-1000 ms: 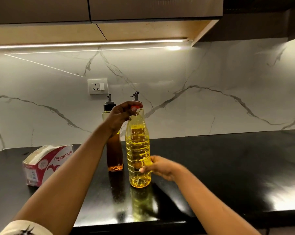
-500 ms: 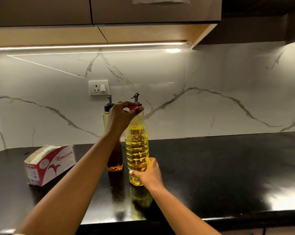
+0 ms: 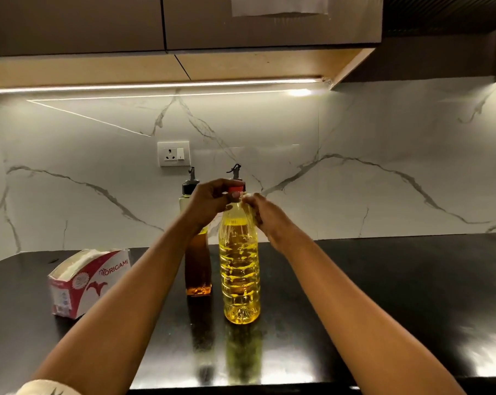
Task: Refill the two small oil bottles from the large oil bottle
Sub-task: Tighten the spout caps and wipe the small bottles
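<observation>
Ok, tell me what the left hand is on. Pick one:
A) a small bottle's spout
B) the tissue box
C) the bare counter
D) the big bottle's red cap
D: the left hand is curled round the red cap on top of the big bottle, which stands upright on the counter.
</observation>
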Demonstrator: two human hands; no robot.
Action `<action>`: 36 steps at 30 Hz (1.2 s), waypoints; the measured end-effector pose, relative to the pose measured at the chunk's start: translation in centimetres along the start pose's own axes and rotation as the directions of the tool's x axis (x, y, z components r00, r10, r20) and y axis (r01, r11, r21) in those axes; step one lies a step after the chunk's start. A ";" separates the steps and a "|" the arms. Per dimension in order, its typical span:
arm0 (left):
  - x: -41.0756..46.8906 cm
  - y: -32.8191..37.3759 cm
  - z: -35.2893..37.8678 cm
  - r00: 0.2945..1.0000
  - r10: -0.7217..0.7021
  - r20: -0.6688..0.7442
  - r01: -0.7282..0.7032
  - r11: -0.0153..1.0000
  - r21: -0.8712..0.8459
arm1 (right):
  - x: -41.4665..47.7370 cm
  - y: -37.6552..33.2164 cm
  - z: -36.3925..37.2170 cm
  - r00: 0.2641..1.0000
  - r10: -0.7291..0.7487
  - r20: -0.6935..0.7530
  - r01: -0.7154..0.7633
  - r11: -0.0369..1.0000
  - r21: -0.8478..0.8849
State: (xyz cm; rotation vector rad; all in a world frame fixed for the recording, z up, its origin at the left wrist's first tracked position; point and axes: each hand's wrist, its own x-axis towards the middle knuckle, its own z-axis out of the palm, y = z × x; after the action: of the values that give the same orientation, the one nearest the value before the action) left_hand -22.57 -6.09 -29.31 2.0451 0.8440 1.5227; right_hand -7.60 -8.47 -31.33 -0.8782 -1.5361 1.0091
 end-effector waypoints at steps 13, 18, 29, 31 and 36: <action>0.1 -0.5 -0.4 0.999 0.040 0.027 -0.040 0.999 -0.009 | -2.5 8.3 -1.5 0.898 0.398 0.186 -0.429 0.886 0.177; 0.1 -0.6 -0.4 0.999 0.043 0.026 -0.043 0.999 -0.026 | 0.4 -0.2 -1.4 0.981 0.139 0.136 -0.161 0.972 0.170; 0.1 -0.8 -0.3 0.998 0.047 0.037 -0.044 0.997 -0.057 | -5.2 12.1 -1.2 0.840 0.481 0.251 -0.514 0.854 0.084; 0.1 -0.7 -0.3 0.998 0.045 0.037 -0.042 0.997 -0.057 | -4.0 10.5 -1.4 0.873 0.417 0.252 -0.460 0.876 0.146; 0.1 -0.9 -0.6 0.998 0.046 0.041 -0.043 0.997 -0.059 | 0.3 0.4 -1.5 0.977 0.111 0.182 -0.145 0.972 0.186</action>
State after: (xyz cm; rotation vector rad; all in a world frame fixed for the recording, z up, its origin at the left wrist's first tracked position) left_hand -23.30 -5.34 -29.67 2.0597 0.7347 1.5044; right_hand -6.15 -7.82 -31.42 -0.7734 -1.5027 1.3373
